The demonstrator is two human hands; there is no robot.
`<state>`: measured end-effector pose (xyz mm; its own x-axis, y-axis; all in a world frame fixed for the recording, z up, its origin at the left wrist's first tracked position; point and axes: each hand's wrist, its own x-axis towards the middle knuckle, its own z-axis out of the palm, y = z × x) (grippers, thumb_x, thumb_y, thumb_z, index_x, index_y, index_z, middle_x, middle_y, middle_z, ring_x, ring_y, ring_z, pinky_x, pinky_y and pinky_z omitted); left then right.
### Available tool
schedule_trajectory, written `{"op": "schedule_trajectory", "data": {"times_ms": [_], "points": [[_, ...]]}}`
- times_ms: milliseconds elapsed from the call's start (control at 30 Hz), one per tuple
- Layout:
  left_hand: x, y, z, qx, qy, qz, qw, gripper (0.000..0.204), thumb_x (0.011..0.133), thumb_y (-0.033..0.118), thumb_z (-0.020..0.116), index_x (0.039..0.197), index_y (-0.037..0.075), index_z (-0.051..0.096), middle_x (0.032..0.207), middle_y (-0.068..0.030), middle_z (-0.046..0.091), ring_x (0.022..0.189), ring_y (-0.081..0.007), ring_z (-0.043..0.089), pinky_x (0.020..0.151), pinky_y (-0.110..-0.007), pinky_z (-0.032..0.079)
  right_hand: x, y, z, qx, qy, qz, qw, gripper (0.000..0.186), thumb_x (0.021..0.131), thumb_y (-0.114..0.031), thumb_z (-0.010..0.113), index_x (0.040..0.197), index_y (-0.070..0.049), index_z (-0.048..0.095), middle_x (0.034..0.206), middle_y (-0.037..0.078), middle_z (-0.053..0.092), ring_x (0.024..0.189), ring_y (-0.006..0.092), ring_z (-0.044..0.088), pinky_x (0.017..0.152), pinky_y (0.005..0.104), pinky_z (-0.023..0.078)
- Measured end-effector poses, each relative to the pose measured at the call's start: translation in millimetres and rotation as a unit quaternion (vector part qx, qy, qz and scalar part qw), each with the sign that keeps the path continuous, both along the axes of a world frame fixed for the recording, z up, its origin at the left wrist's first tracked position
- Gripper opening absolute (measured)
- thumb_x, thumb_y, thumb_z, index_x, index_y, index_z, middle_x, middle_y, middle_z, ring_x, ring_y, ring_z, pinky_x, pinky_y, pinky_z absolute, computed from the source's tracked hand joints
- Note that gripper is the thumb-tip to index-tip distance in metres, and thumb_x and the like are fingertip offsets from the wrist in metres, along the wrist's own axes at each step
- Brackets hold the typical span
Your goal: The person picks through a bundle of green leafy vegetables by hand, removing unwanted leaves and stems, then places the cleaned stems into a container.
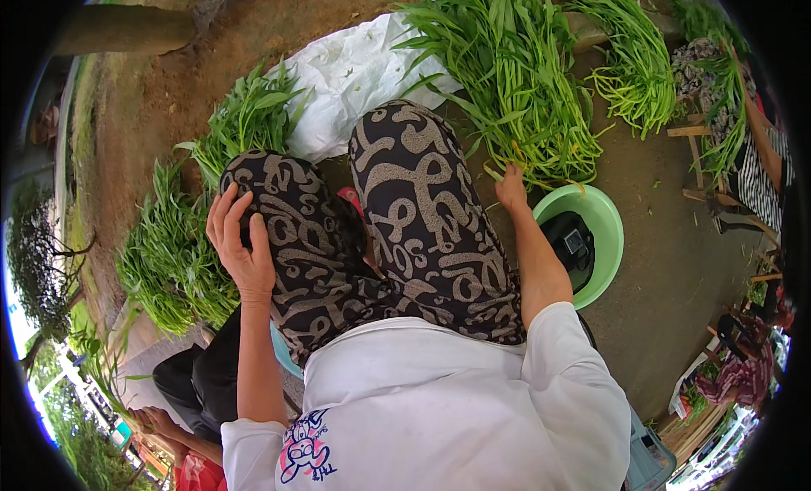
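Observation:
My left hand lies on my left knee with its fingers spread, holding nothing. Beside my right thigh, my right hand is closed at the stem ends of a big heap of water spinach. A short pale green stem sticks out from its fingers toward my leg; the fingertips are partly hidden. Just right of that forearm stands a light green plastic basin with a black object inside it.
A white plastic sheet spreads on the ground ahead. More greens lie in a left pile and a far right bundle. A person's hands show at lower left. Another person in a striped garment sits at right with greens.

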<state>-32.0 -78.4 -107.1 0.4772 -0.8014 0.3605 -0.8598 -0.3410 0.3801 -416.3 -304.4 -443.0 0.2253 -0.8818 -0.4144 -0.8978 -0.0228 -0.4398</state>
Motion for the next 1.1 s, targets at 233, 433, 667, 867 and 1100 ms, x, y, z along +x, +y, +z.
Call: {"op": "schedule_trajectory", "data": {"times_ms": [233, 433, 667, 867, 1100], "points": [[-5.4, -3.8, 4.2, 0.012, 0.005, -0.003, 1.000, 0.027, 0.089, 0.015, 0.056, 0.114, 0.008, 0.062, 0.133, -0.0070, 0.054, 0.129, -0.0318, 0.041, 0.109, -0.043, 0.028, -8.5, -19.9, -6.7, -0.029, -0.023, -0.027, 0.999, 0.063, 0.083, -0.012, 0.058, 0.139, 0.002, 0.033, 0.145, 0.025, 0.030, 0.128, 0.0444, 0.038, 0.101, 0.0466, 0.039], [-8.5, -3.2, 6.1, 0.016, 0.007, 0.001, 1.000, 0.027, 0.089, 0.014, 0.056, 0.114, 0.007, 0.062, 0.133, -0.0081, 0.054, 0.129, -0.0324, 0.041, 0.109, -0.044, 0.028, -10.0, -31.0, -10.0, 0.034, 0.005, -0.037, 0.999, 0.064, 0.086, -0.014, 0.060, 0.142, -0.001, 0.031, 0.146, 0.022, 0.029, 0.127, 0.0442, 0.039, 0.097, 0.0497, 0.041], [-10.0, -0.4, 4.9, 0.015, 0.013, 0.009, 1.000, 0.027, 0.089, 0.014, 0.056, 0.114, 0.007, 0.062, 0.132, -0.0088, 0.054, 0.130, -0.0324, 0.040, 0.110, -0.044, 0.027, -7.8, -46.2, 7.3, 0.056, 0.071, 0.017, 0.996, 0.054, 0.085, -0.016, 0.061, 0.132, -0.002, 0.040, 0.139, 0.020, 0.036, 0.123, 0.0436, 0.041, 0.097, 0.0506, 0.041], [-11.3, -0.5, 5.3, 0.032, 0.003, 0.007, 0.999, 0.027, 0.091, 0.013, 0.053, 0.117, 0.007, 0.060, 0.135, -0.0089, 0.052, 0.130, -0.0306, 0.040, 0.109, -0.042, 0.028, -9.0, -41.7, -0.3, -0.007, 0.110, 0.030, 0.993, 0.050, 0.086, -0.017, 0.061, 0.130, -0.004, 0.043, 0.137, 0.018, 0.039, 0.123, 0.0403, 0.041, 0.098, 0.0531, 0.039], [-13.1, 1.8, 5.0, 0.038, -0.001, 0.014, 0.999, 0.028, 0.092, 0.013, 0.053, 0.118, 0.006, 0.060, 0.136, -0.0092, 0.051, 0.131, -0.0294, 0.039, 0.109, -0.041, 0.028, -1.7, -47.0, 16.3, 0.065, 0.138, 0.056, 0.987, 0.056, 0.085, -0.016, 0.061, 0.136, -0.007, 0.040, 0.145, 0.019, 0.033, 0.130, 0.0396, 0.034, 0.100, 0.0551, 0.035]]}}
